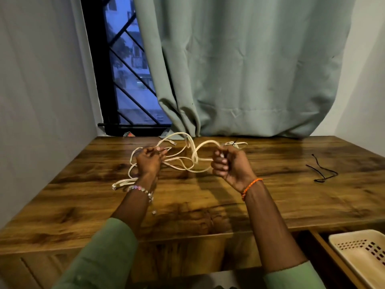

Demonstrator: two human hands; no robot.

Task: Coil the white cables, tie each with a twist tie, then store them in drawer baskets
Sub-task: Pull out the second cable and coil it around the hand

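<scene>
Gripping tangled white cables [183, 161], left hand [149, 161] and right hand [228, 165] hover near black twist ties [321, 171], basket [362, 253].

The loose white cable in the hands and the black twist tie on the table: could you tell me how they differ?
The white cable is long, tangled and lifted by the left hand and right hand. The black twist tie is short, thin and untouched on the table. Both are flexible strands.

Hands: two, left hand [149, 161] and right hand [228, 165]
White cables [183, 163]: one tangle, number unclear
Black twist ties [321, 171]: number unclear, right of grip
Basket [360, 255]: one
Bracelets: two
</scene>
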